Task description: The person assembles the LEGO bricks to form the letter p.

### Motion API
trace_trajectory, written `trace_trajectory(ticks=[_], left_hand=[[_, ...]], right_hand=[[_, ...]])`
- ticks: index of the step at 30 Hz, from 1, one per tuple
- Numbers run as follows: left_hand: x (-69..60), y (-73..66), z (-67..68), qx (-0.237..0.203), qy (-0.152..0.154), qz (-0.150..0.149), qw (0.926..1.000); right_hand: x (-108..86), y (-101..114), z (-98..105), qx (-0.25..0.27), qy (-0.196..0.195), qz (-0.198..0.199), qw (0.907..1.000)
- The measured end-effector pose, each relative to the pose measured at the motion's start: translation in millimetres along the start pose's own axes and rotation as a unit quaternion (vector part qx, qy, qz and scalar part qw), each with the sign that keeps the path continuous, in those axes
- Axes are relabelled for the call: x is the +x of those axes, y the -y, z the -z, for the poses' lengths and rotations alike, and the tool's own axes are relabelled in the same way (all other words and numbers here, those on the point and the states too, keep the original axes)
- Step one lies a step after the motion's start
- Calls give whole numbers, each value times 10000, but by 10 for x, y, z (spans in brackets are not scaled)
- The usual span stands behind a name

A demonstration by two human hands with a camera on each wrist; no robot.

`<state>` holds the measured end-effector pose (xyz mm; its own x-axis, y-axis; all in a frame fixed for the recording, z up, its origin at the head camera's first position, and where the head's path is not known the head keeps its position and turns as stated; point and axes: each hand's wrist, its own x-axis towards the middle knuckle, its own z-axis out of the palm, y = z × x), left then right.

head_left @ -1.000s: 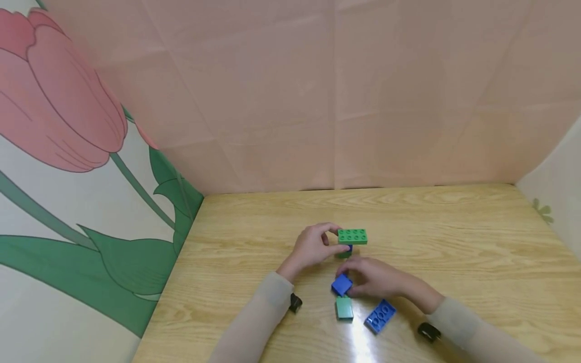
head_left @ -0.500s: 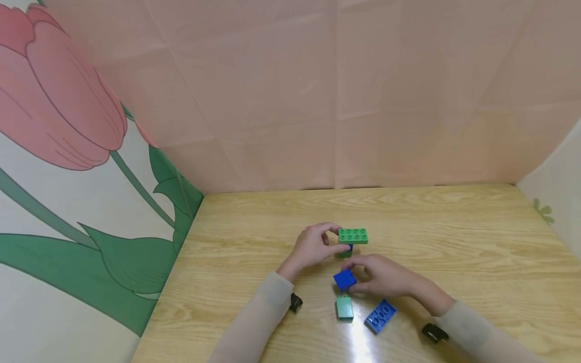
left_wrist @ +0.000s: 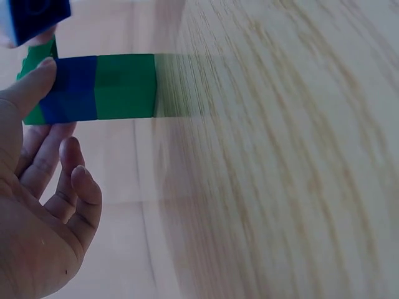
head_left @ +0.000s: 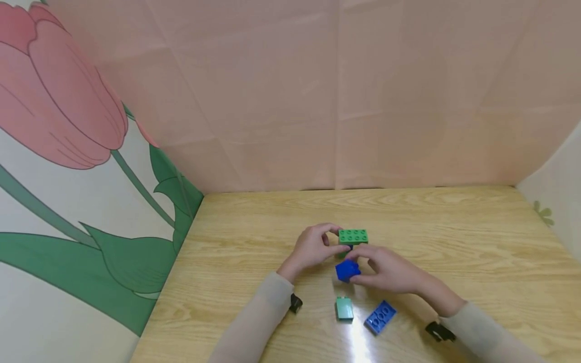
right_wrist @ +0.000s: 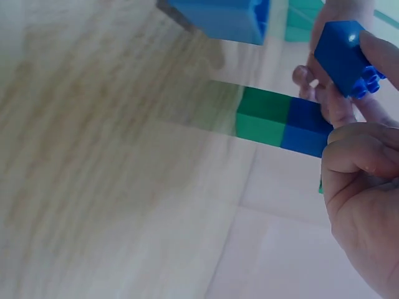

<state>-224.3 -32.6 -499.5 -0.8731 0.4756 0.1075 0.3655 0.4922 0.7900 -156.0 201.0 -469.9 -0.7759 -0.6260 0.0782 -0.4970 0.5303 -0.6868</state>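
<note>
My left hand [head_left: 313,246] pinches a small upright stack of toy building bricks. A green brick [left_wrist: 126,86] stands on the table at its bottom, a blue brick [left_wrist: 76,90] sits in the middle, and a long green brick [head_left: 353,236] lies across the top, jutting to the right. My thumb presses the stack's near side around the blue brick. My right hand [head_left: 388,269] holds a loose small blue brick [head_left: 347,270] between thumb and fingers, tilted, in front of the stack and apart from the table. Its studs [right_wrist: 366,84] show in the right wrist view.
Nearer me on the wooden table [head_left: 236,222] lies a teal-green brick [head_left: 344,308]. A longer blue brick [head_left: 380,316] lies aslant to its right. A pink cloth [head_left: 272,101] hangs behind the table, with a tulip-patterned cloth [head_left: 77,101] at the left.
My right hand has lifted the small blue brick from beside the teal-green brick and moved it away from me, closer to the stack, turning it. The left hand stays on the stack.
</note>
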Motion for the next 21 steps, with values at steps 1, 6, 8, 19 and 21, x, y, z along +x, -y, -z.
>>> trace_trajectory(ticks=[1,6,8,19,21], left_hand=[[0,2,1,-2,0,1,10000],[0,5,7,-1,4,-14,10000],[-1,3,4,24,10,-32,10000],[-11,13,9,145,-46,-49,9999],[-14,11,9,151,-40,-35,9999]], right_hand=[[1,4,11,19,-40,8,10000],[4,29,76,167,-352,114,9992],[3,40,107,213,-479,152,9985],[99,100,271,288,-1137,351,9925],[119,101,287,301,-1218,380,9914]])
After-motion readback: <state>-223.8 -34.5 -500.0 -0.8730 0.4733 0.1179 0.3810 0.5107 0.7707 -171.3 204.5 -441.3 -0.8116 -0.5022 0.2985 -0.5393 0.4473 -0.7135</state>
